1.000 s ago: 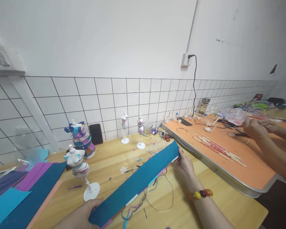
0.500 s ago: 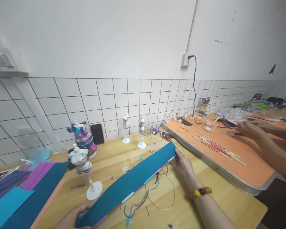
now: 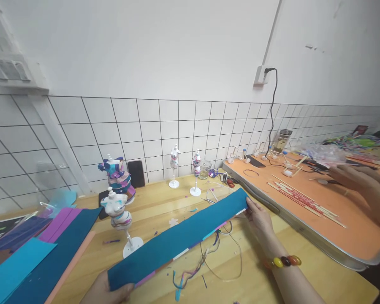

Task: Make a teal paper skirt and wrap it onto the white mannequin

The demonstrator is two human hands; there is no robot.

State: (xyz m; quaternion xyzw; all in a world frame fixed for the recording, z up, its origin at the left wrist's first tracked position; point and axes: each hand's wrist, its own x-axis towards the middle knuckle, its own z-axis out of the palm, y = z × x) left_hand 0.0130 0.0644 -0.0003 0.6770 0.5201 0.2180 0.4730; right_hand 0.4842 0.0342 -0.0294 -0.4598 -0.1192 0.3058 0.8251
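Observation:
A long teal strip of felt or foam sheet (image 3: 180,236) stretches across the wooden table (image 3: 266,278), with pink, white and lighter blue edges showing under it. My left hand (image 3: 109,291) is closed on its near end at the bottom of the view. My right hand (image 3: 259,217), with a beaded bracelet on the wrist, pinches the far end. A small white mannequin (image 3: 120,219) on a round stand, wrapped in coloured bands, stands just behind the strip's left part.
Stacked teal, purple and pink sheets (image 3: 34,257) lie at the left. More small mannequins (image 3: 174,164) and a dark phone (image 3: 137,174) stand by the tiled wall. Loose threads (image 3: 205,261) lie under the strip. Another person's hands (image 3: 361,181) work over an orange board (image 3: 332,215) with sticks.
The strip and both my hands have shifted slightly; my left hand has slid lower and nearer the view's bottom edge. The view has panned a little left. The other person's hands moved over the orange board.

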